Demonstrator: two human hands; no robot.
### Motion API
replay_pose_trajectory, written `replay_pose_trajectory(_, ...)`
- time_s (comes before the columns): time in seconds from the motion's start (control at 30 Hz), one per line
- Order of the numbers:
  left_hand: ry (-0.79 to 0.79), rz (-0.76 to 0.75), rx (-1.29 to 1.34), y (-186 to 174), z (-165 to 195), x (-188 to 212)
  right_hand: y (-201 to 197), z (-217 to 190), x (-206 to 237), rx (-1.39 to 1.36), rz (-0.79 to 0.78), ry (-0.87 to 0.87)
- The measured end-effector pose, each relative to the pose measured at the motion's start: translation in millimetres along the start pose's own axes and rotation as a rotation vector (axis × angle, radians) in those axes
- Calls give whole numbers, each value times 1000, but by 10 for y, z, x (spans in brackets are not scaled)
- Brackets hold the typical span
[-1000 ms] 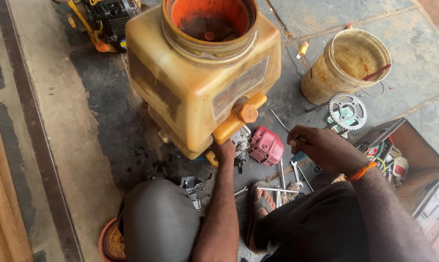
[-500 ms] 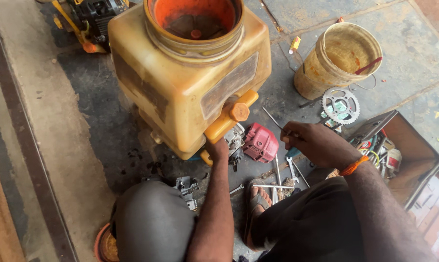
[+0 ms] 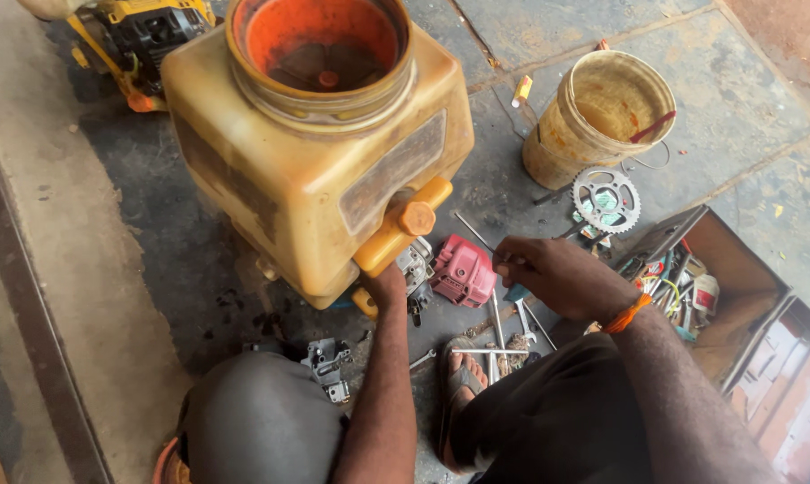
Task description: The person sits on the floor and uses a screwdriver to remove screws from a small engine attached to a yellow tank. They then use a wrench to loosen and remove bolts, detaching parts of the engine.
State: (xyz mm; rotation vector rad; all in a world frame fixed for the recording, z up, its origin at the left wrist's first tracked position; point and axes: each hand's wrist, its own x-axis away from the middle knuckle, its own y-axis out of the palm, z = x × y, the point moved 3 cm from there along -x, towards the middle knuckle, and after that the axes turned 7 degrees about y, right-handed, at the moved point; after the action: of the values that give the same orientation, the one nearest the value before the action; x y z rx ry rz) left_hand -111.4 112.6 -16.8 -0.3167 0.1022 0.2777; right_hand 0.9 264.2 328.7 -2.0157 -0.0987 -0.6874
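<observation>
Yellow tank [image 3: 315, 179] sits stripped, parts scattered; my left hand [image 3: 385, 285] steadies it, right hand [image 3: 553, 276] apparently grips a tool.

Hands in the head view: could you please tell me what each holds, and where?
The right hand grips a blue-handled tool by its handle. The left hand reaches under the yellow tank; its hold is hidden.

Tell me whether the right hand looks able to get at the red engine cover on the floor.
Probably yes: the right hand hovers just beside the red engine cover, with nothing between them, though its fingers already pinch a small tool.
</observation>
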Motion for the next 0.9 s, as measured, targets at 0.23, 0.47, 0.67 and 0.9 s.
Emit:
replay_pose_trajectory(0.23, -28, -48, 34, 70, -6, 43, -69, 107, 80, -9, 11, 28)
replay_pose_trajectory(0.47, 195, -112, -139, -54, 6, 43, -89, 69, 45, 15, -7, 4)
replay_pose_trajectory(0.67, 128, -103, -22, -211, 137, -15, -54, -44, 67, 20, 23, -76)
replay_pose_trajectory(0.9, 8, -128, -183, -217, 199, -99, 46, -47, 131, -6, 43, -90)
